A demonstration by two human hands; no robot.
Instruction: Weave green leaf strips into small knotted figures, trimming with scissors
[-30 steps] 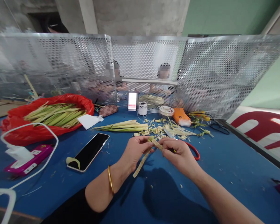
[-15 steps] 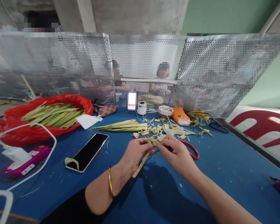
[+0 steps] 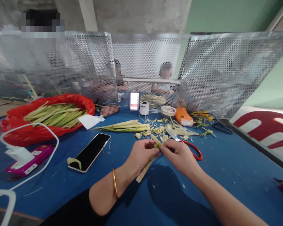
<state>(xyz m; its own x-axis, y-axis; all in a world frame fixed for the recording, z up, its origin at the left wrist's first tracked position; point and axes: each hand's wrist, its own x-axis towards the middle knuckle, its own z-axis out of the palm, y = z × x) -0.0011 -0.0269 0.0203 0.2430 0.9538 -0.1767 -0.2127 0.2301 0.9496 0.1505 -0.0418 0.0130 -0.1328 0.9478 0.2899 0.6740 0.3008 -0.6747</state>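
Note:
My left hand [image 3: 143,153] and my right hand [image 3: 178,153] meet over the blue table, fingertips pinched on one pale green leaf strip [image 3: 145,172]. A small folded or knotted part of it shows between the fingers, and a flat tail hangs down below my left hand. Just beyond my right hand lie scissors [image 3: 193,150] with red handles, their blades among leaf scraps [image 3: 160,129]. A bundle of long leaf strips [image 3: 126,126] rests behind my left hand. My fingers hide part of the strip.
At the left are a red plastic bag [image 3: 19,131] of green leaves, a phone [image 3: 91,153] and a purple power strip [image 3: 29,161] with a white cable. A thread spool [image 3: 144,108], a tape roll [image 3: 168,111] and an orange packet [image 3: 183,116] stand before a perforated metal screen [image 3: 148,50]; people sit behind it.
The folded part has turned between my fingertips, and a pale end now points up and away from them. Both hands stay close together, and the scissor blades show more.

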